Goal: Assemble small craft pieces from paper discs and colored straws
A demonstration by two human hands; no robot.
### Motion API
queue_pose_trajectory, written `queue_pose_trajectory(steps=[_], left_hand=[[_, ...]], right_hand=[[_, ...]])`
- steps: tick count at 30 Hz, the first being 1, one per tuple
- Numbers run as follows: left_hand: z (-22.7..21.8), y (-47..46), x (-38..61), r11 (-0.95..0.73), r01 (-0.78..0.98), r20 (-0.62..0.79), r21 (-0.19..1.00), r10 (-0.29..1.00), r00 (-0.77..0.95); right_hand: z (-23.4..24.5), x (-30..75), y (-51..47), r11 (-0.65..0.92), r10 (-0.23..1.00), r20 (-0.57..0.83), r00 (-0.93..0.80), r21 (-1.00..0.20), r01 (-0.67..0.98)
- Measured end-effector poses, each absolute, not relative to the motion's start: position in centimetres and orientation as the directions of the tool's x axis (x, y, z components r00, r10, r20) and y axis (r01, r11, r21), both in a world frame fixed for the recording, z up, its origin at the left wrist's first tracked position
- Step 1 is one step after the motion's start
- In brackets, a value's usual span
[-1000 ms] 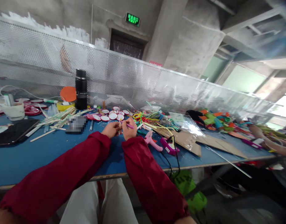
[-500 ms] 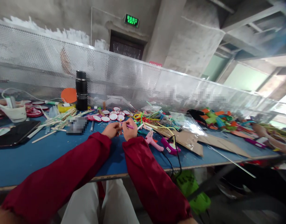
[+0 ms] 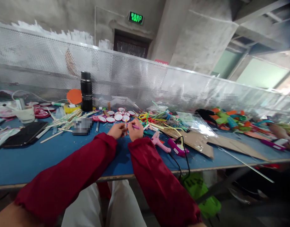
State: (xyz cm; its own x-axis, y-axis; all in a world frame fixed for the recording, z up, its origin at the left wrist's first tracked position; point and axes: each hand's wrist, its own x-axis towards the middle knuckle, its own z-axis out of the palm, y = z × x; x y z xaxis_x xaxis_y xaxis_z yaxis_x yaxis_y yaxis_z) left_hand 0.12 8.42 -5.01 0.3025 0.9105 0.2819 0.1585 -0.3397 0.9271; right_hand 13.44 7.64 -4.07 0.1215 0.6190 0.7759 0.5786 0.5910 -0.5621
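Both hands meet above the blue table, in front of several white discs with red rims [image 3: 118, 117]. My right hand [image 3: 136, 130] is closed in a pinch round a slim purple pen-like stick [image 3: 136, 126]. Close beside it, my left hand [image 3: 116, 131] is closed on a small pale piece with a yellowish tip [image 3: 125, 123], too small to name. The stick's tip points toward that piece; I cannot tell whether they touch. Right of my hands lie a pink glue gun [image 3: 160, 142] and a purple device [image 3: 176, 148] with a black cord.
A black bottle [image 3: 86, 94] stands behind thin wooden sticks [image 3: 64, 122]. A dark phone or tablet [image 3: 25, 135] and a white cup [image 3: 25, 115] are at left. Tangled coloured pipe cleaners [image 3: 164, 119], cardboard [image 3: 194, 142] and another person's hand [image 3: 278, 130] are rightward.
The whole view has shifted slightly, so the table's contents appear further right. My hands keep nearly the same pose and hold. The other person's hand at far right has moved a little.
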Motion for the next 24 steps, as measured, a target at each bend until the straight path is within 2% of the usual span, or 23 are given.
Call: queue_pose_trajectory(steps=[24], left_hand=[[-5.01, 8.51, -0.02, -0.303, 0.138, 0.245, 0.943, 0.912, 0.328]], right_hand=[[-3.89, 13.48, 7.8, 0.579, 0.631, 0.757, 0.168, -0.604, 0.547]])
